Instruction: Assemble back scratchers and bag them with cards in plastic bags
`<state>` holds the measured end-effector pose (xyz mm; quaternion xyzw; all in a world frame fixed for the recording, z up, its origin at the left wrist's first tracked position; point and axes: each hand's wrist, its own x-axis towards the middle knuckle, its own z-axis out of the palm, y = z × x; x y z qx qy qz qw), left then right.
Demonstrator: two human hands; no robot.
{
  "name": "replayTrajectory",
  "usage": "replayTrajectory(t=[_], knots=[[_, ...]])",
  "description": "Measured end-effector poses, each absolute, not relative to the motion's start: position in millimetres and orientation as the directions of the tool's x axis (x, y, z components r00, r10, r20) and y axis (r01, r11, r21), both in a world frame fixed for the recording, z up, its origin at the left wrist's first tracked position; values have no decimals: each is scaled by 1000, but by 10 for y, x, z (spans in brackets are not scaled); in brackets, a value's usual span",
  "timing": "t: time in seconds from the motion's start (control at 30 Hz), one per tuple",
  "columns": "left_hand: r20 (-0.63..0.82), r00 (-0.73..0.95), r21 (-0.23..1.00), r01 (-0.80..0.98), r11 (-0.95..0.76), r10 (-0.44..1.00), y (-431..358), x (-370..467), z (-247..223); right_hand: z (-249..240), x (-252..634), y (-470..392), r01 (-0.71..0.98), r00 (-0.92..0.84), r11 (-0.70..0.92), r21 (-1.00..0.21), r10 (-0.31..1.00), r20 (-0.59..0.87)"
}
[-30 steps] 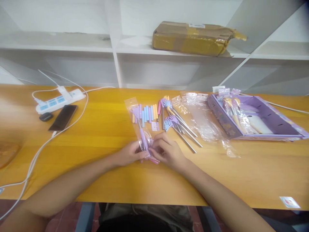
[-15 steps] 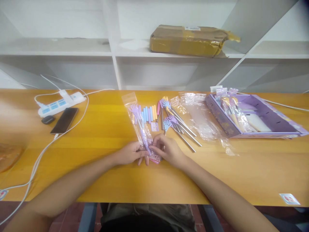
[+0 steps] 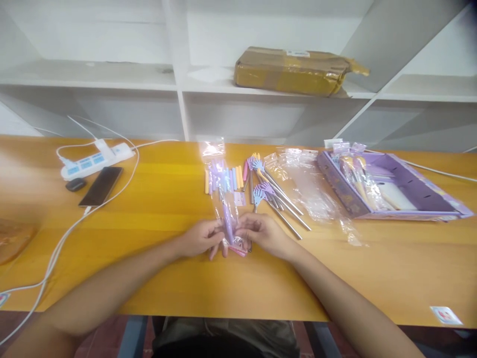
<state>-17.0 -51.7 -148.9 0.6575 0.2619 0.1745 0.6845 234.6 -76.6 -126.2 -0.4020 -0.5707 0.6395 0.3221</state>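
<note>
Between my two hands is a clear plastic bag (image 3: 213, 149) with a purple back scratcher (image 3: 227, 223) inside, its handle toward me and its head pointing away. My left hand (image 3: 203, 237) pinches the bag's left side near the handle end. On the other side, my right hand (image 3: 261, 232) grips the bag's right edge with thumb and finger. A pink card (image 3: 238, 251) shows at the near end, under the bag. Beyond lie several coloured handles (image 3: 238, 176) in a row, partly behind the bag. Back scratchers with metal rods (image 3: 285, 199) and hand-shaped heads are piled to the right.
Clear plastic bags (image 3: 313, 194) lie right of the rods. Further right stands a purple tray (image 3: 428, 214) holding bagged items. At left are a power strip (image 3: 97, 161), a phone (image 3: 101, 186) and white cables (image 3: 55, 253). A taped carton (image 3: 286, 74) sits on the shelf.
The bag with the back scratcher has swung more upright, its far end shifting right over the coloured handles. My right hand has moved lower along the bag's edge. The view has tilted slightly.
</note>
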Motion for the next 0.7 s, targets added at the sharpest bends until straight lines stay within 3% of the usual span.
replayTrajectory(t=[0.17,0.3,0.47,0.53,0.6,0.67,0.7], knots=[[14,599,988,-132,82,801,-513,-181,-1488,-1086,2319,-962,147,-748,-135,-980,632,-199],[-58,388,946,-273,175,920,-458,-112,-1441,-1124,2149,-1170,226,-906,-142,-964,333,-262],[-144,474,966,-121,227,869,-575,-43,-1383,-1224,2096,-1198,422,-905,-275,-864,-72,-419],[-182,544,977,4,215,819,-708,-11,-1391,-1146,2221,-1099,474,-880,-307,-825,-148,-451],[-177,614,984,101,146,770,-844,21,-1411,-1041,2398,-966,444,-887,-310,-841,-20,-462],[-139,680,985,171,28,720,-939,47,-1426,-978,2566,-831,299,-843,-251,-921,382,-378],[-118,702,981,193,-28,703,-964,55,-1428,-974,2631,-770,227,-733,-164,-960,621,-279]])
